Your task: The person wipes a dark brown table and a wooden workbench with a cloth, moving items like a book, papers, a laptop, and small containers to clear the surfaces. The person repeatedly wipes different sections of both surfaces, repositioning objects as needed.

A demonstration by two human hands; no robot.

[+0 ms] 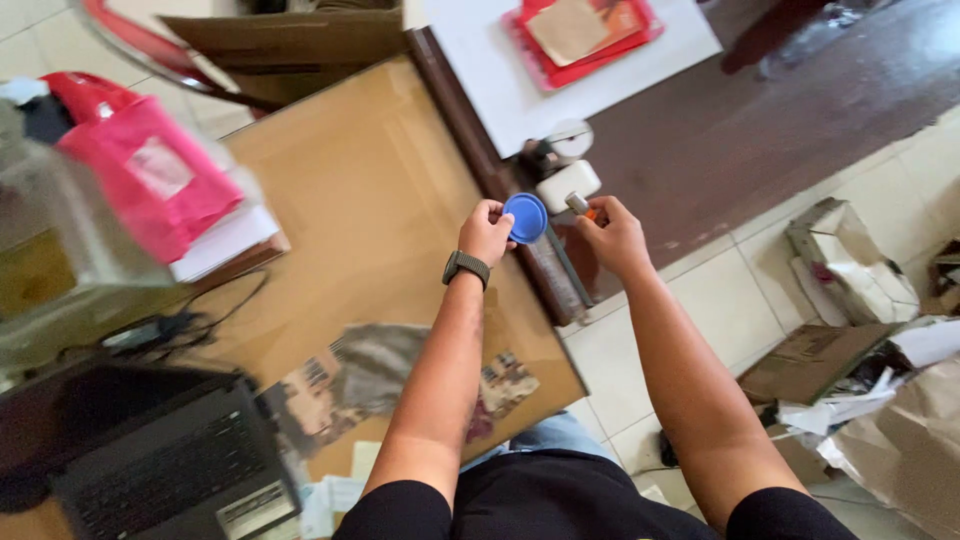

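Looking down from the head camera, we see both of our hands raised over the edge of the tan desk (370,190), close together but not touching. Our left hand (485,232), with a dark watch (466,267) on its wrist, is pinched on a round blue lid (525,217) — the fingers grip its left rim. The disc stands on edge, its flat face turned up toward us and slightly rightward, so it has no real long axis; its plane runs roughly away from us. The lid sits between the two hands, touching the left and just beside the right, so the left is the nearer.

Our right hand (612,235) is closed around a small item with a pale end and a bit of orange (582,205) showing above the fingers — we cannot tell what it is. That end points up and left, toward the lid's right rim.

Just beyond the hands a white boxy object (567,184) rests near the desk edge. A pink bag (150,175) stands at far left, a dark laptop (160,465) at lower left, and crumpled cardboard (850,260) lies on the tiled floor to the right.
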